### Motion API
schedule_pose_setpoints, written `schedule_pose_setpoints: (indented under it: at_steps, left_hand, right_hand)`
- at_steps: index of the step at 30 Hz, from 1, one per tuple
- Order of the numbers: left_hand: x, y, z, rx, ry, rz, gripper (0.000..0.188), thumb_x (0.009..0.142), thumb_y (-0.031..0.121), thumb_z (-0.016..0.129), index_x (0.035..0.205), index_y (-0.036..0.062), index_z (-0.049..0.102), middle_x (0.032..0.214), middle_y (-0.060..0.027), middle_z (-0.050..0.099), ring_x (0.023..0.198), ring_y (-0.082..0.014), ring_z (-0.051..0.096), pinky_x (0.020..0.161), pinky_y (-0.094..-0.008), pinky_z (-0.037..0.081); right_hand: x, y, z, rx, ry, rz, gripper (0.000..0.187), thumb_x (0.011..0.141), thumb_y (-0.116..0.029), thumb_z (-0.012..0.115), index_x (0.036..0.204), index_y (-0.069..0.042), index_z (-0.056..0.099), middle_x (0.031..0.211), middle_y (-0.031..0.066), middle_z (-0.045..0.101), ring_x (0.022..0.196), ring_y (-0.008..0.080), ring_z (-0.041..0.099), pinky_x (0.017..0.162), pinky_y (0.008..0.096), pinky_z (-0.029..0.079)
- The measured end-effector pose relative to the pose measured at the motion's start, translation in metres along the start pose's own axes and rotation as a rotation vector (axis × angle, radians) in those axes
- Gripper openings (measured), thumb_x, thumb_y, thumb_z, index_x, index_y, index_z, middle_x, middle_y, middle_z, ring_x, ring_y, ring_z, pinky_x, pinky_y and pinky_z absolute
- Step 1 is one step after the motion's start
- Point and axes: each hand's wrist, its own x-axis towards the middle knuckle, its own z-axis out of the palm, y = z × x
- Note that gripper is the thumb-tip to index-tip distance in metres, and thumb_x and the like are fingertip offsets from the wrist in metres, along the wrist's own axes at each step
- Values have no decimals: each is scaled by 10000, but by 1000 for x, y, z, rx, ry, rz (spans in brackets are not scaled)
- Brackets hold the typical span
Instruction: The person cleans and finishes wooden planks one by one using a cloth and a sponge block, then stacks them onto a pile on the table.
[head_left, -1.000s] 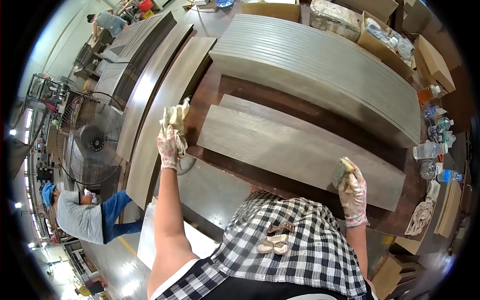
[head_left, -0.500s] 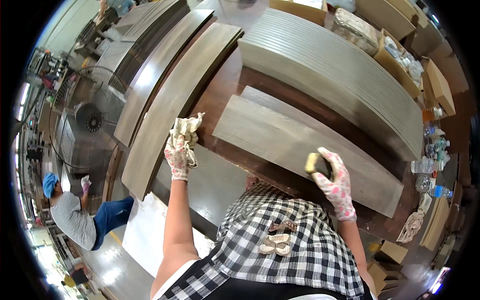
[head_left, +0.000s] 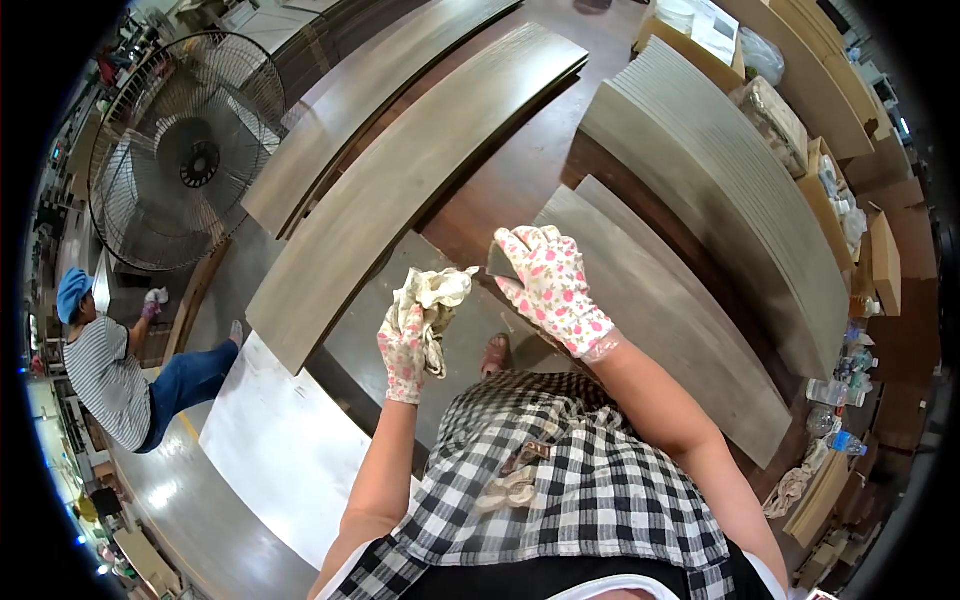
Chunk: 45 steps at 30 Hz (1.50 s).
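Observation:
My left hand point(head_left: 402, 352), in a white glove with pink spots, is closed on a crumpled off-white rag point(head_left: 436, 292) above the gap between the boards. My right hand point(head_left: 553, 287), in a flower-patterned glove, grips a small dark sponge block point(head_left: 499, 262). Only the block's left part shows past the fingers. This hand is over the near left end of a grey-brown wood-look board point(head_left: 680, 310), and hides that end. Whether the block touches the board I cannot tell. Another board's edge shows just behind it.
A long board point(head_left: 400, 190) lies at the left, beside a second stack. Behind the right board rises a tall stack of boards point(head_left: 720, 190). Bottles point(head_left: 850, 443) and open cartons point(head_left: 690, 50) line the right side. A fan point(head_left: 190, 150) and a co-worker point(head_left: 110, 370) are at far left.
My right hand has moved left with the block, from the right board's near edge to its left end. My left hand still holds the rag. The whole view has turned.

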Motion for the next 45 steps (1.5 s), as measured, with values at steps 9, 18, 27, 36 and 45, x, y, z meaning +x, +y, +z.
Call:
schedule_pose_setpoints:
  at_steps: [9, 18, 27, 36, 45]
  left_hand:
    - [5, 1, -11, 63, -80, 21, 247, 860, 100, 574, 1077, -18, 578, 952, -49, 626, 836, -99, 577, 718, -240, 469]
    - [16, 11, 1, -44, -79, 57, 269, 862, 95, 571, 1109, -12, 558, 1022, -50, 600, 874, -94, 563, 759, -237, 468]
    - [17, 58, 126, 710, -766, 1130, 318, 732, 166, 650, 1041, 96, 623, 1015, -93, 604, 948, -273, 568, 812, -374, 448]
    - [78, 47, 83, 380, -416, 100, 278, 858, 104, 574, 1124, 29, 545, 845, -29, 600, 756, -138, 565, 662, -283, 477]
    - [66, 43, 127, 638, -622, -34, 369, 907, 269, 520, 1200, 45, 507, 910, 15, 570, 711, -67, 498, 614, -227, 419]
  right_hand:
    - [-10, -6, -2, -55, 16, 94, 525, 687, -247, 697, 1153, -83, 521, 1066, 74, 541, 1003, 246, 496, 840, 374, 396]
    - [-106, 23, -28, 15, 76, 150, 465, 687, -203, 695, 1106, -61, 551, 1047, 104, 573, 985, 274, 545, 866, 388, 423]
    - [-141, 25, -30, 795, 503, 732, 448, 819, -167, 627, 1197, 32, 490, 1186, 112, 532, 1113, 184, 493, 978, 306, 363]
    - [-264, 40, -62, 1126, 960, 1081, 384, 835, -153, 590, 1187, -14, 518, 1127, 89, 558, 999, 170, 548, 853, 298, 470]
    - [-327, 43, -71, 1669, 558, 1117, 475, 811, -237, 632, 1190, 5, 480, 1136, 127, 541, 998, 220, 566, 892, 337, 457]
